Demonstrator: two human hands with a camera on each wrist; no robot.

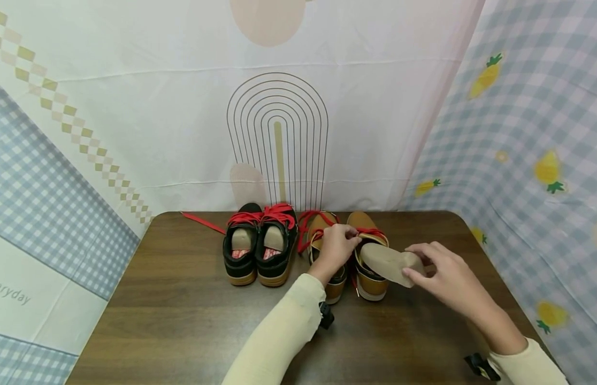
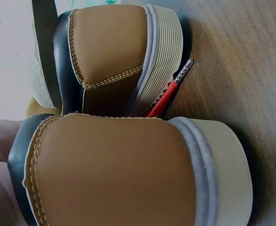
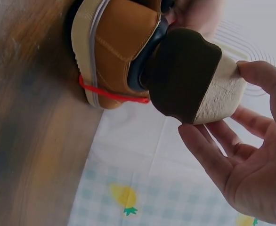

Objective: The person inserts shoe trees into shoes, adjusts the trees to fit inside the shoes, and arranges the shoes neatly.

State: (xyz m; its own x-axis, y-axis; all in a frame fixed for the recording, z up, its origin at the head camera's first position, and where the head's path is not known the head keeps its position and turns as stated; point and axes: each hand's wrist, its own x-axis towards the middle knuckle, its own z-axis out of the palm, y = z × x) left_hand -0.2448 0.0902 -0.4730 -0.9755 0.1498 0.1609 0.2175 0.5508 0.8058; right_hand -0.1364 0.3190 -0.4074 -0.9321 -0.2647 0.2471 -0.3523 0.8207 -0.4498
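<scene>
My right hand [image 1: 445, 272] pinches the heel end of a beige moulded shoe insert [image 1: 387, 262]. The insert's front end reaches into the opening of the right brown shoe [image 1: 372, 289], and its dark underside shows in the right wrist view. My left hand [image 1: 336, 246] reaches over the left brown shoe [image 1: 334, 293]. Its fingertips pinch at the right brown shoe's upper edge, by the red lace and tongue; the exact part is hidden. In the left wrist view the heels of the brown shoe [image 2: 114, 165] and the other brown shoe [image 2: 109, 42] stand side by side.
To the left stands a pair of black shoes [image 1: 274, 267] with red laces, beige inserts [image 1: 274, 239] inside them. One red lace [image 1: 202, 221] trails left over the wooden table [image 1: 183, 299]. Patterned cloth [image 1: 183, 133] hangs behind the table and at both sides.
</scene>
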